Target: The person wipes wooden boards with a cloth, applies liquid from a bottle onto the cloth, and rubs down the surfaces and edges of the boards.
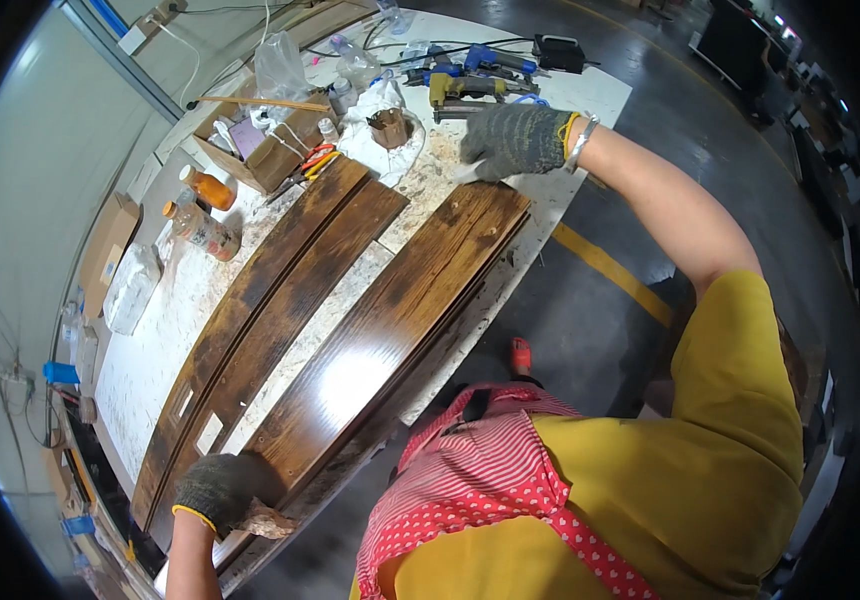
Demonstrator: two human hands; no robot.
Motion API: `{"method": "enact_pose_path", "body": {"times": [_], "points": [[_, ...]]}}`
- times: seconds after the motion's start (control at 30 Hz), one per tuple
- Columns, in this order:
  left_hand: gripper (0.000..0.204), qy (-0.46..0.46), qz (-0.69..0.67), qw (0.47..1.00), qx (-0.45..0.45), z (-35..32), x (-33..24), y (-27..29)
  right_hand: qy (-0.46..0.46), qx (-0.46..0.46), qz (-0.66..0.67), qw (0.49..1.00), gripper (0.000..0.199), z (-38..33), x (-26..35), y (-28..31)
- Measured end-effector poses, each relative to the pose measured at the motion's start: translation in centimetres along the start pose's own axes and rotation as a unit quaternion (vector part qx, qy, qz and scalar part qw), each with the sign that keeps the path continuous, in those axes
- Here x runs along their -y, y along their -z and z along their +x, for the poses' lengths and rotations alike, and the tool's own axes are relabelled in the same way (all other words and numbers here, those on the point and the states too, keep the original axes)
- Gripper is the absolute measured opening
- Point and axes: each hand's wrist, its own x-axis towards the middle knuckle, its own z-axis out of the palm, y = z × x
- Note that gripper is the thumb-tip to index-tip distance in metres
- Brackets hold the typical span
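A long dark-stained glossy wooden board [390, 320] lies along the near edge of the white workbench [150, 350]. My left hand [222, 490], in a dark knit glove, rests on the board's near end, and a brownish scrap sits just below its fingers. My right hand [515, 140], also gloved, presses on the bench just past the board's far end, apparently on a small pale piece. Two more dark boards [270, 300] lie side by side farther in on the bench.
An open cardboard box [265, 145] of bits, two orange-capped bottles [205, 210], plastic bags, a yellow nail gun [455, 92] and a blue tool [495, 60] crowd the bench's far end. Grey floor with a yellow stripe [610, 270] lies to the right.
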Motion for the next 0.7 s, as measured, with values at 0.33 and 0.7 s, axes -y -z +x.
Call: {"method": "enact_pose_path", "body": {"times": [0.33,0.7], "points": [[0.024,0.123,-0.101,0.987,0.021,0.1,-0.3,-1.0,0.169,-0.196,0.043,0.965,0.035,4.5,-13.2,-10.5],[0.028,0.326,-0.086,0.940,0.060,1.0,-4.2,0.2,-0.076,-0.106,0.206,0.970,0.033,15.8,-6.9,-19.5]]}}
